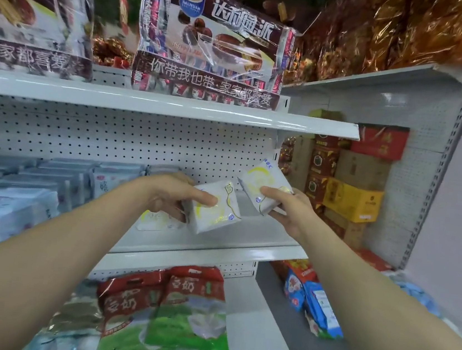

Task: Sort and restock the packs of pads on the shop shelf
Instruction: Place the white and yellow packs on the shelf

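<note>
My left hand (175,194) grips a white pack of pads with yellow print (218,212), tilted above the middle shelf (216,240). My right hand (289,208) holds a second, matching white and yellow pack (263,183) a little higher and to the right, thumb across its front. Another white pack (154,222) lies flat on the shelf under my left hand, partly hidden. Rows of pale blue and pink pad packs (49,178) fill the left part of the same shelf.
Large snack bags (210,47) stand on the shelf above. Red and green bags (178,308) lie on the shelf below. Stacked cartons, one yellow (352,200), fill the side bay on the right. A perforated back panel (112,137) closes the shelf behind.
</note>
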